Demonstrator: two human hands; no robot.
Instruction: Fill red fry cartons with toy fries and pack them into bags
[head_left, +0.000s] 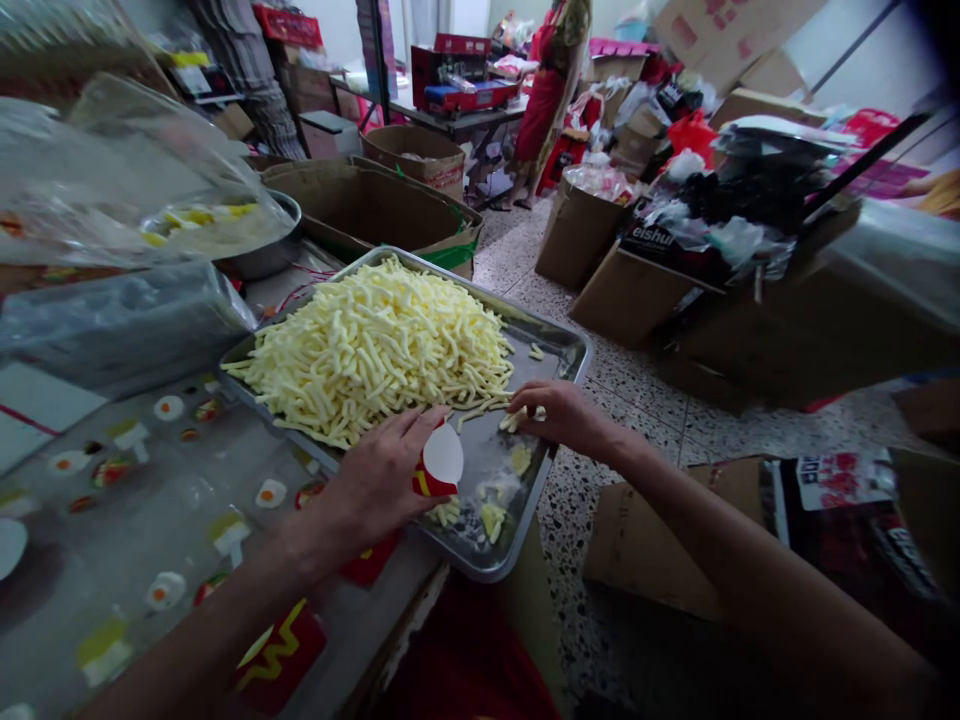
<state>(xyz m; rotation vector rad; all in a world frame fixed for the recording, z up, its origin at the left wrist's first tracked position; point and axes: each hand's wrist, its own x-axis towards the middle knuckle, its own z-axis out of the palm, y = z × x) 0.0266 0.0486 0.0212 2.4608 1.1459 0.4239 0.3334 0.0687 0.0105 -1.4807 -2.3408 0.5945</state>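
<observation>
A metal tray [551,345] holds a big heap of pale yellow fry-shaped sticks [382,345], with a few loose ones and yellow bits at its near right end. My left hand [394,460] is closed round a red french fry carton [436,462], tilted over the tray's near edge with its white inside showing. At the tray's right side my right hand [551,410] has its fingers curled down over a few fry-shaped sticks [514,420]; its fingertips are partly hidden. Another red carton with a yellow zigzag [281,655] lies on the table below my left forearm.
A patterned plastic cover [187,520] lies over the table. Behind the tray stand a large open cardboard box [367,205] and a metal bowl [289,225] under clear plastic. Boxes and bags [720,230] crowd the right side. A person in red [551,90] stands at the back.
</observation>
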